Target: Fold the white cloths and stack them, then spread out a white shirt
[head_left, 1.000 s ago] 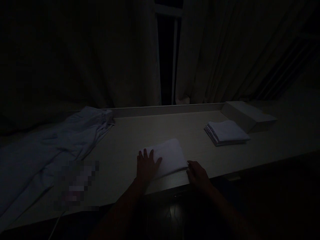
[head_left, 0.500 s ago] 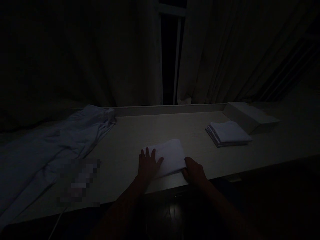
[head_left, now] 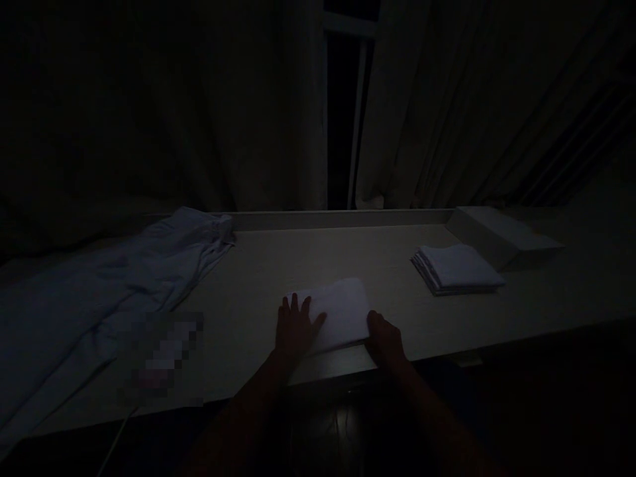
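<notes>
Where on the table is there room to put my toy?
Bare table lies between the folded cloth under both hands and the folded stack, and behind the cloth up to the back rim. The left side is crowded by loose fabric.

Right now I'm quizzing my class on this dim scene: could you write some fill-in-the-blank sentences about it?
1. The left hand lies flat on the folded ____ cloth.
2. The right hand touches that cloth's ____ edge.
3. The stack of folded cloths lies to the ____ of both hands.

Missing words: white; right; right
</notes>
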### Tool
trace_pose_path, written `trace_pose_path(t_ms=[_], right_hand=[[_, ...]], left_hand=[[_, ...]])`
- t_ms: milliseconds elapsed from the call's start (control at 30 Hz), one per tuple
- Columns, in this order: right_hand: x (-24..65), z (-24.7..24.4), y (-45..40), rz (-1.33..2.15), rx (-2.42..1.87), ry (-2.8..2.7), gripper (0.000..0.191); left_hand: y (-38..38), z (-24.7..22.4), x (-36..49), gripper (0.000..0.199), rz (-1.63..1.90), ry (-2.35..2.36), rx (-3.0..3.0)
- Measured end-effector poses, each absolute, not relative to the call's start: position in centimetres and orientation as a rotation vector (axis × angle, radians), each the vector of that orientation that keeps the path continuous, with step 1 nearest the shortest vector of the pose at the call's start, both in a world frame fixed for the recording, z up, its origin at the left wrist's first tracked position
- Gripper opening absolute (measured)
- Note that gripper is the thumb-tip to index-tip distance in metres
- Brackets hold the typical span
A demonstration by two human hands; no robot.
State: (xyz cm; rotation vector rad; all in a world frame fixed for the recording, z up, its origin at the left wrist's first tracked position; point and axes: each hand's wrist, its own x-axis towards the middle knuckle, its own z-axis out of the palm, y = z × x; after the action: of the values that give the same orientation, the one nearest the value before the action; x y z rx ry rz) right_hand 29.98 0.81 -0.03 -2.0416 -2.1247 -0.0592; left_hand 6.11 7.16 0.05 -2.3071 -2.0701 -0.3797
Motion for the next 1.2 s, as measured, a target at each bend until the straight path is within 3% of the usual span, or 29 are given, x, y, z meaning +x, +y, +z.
trace_pose_path(t_ms=[167,400,533,867,967,1200], right_hand=[[30.4,0.3,0.3,-0.105,-1.91,-2.149,0.043],[31.6,-1.0,-0.1,-0.241,-1.362,-2.322,0.053],[31.8,-1.5,0.3,-0.18,-1.403,-2.342,0.061],[31.6,-1.1,0.5,-0.076,-1.438,-2.265,0.076],[31.7,-1.1,0.4,-0.007,-1.397,-2.221,0.073],[33.0,-1.7,0.6,0.279,-1.291,-1.989,0.048]], left_hand=[[7.3,0.0,5.7,0.079,-0.463,-2.027,-2.341],[4.7,2.8,7.1,0.07,-0.558,-1.721,-2.453],[1.8,2.1,9.1,0.071,-0.563,-1.497,-2.677],[0.1,-0.9,5.0,0.077,-0.568,-1.717,-2.51],[-0.1,-1.2,4.0,0.078,-0.608,-1.788,-2.45],[-0.5,-1.3,4.0,0.075,-0.634,-1.789,-2.441]])
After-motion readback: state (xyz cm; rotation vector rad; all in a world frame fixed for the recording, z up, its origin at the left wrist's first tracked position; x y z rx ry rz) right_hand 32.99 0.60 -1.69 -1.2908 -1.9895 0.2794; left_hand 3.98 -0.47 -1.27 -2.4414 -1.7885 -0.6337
